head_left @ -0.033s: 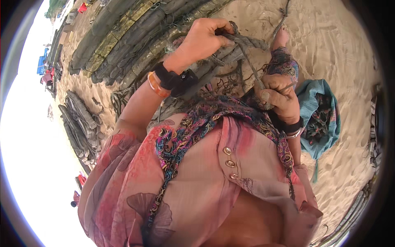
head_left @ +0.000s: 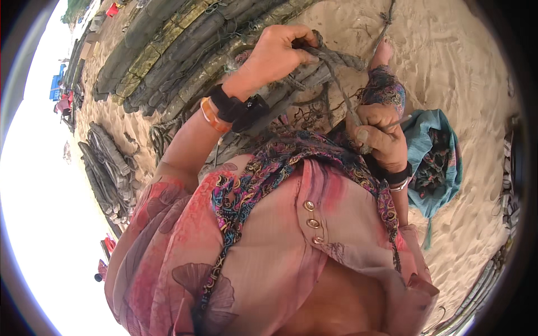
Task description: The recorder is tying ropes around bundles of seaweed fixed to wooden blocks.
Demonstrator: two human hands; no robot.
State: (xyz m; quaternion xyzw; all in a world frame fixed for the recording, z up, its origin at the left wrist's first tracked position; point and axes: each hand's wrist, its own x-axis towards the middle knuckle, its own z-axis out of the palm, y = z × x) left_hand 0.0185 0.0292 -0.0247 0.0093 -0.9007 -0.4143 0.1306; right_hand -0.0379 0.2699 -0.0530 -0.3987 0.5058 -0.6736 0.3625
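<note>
My left hand (head_left: 274,59) is closed, thumb and fingers pinching a dark grey rope (head_left: 342,59) at a thick, bunched part. From there a thinner cord (head_left: 339,84) runs taut down to my right hand (head_left: 381,134). That hand is a closed fist around the cord, in front of my lap. A thin grey strip (head_left: 399,121) sticks out of its far side; whether it is the cord's end or a tool, I cannot tell. Beneath my left forearm lies a long grey, rope-bound bundle (head_left: 280,103), partly hidden by my arm.
Long dark bundles (head_left: 174,53) lie side by side on the sand at the far left, with a smaller pile (head_left: 109,168) nearer. A blue-green sack (head_left: 417,140) holding dark scraps stands to my right. My bare foot (head_left: 383,53) rests on the sand ahead.
Both hands keep their hold and place. The thin strip at my right fist has shifted slightly outward, and the fist has turned a little.
</note>
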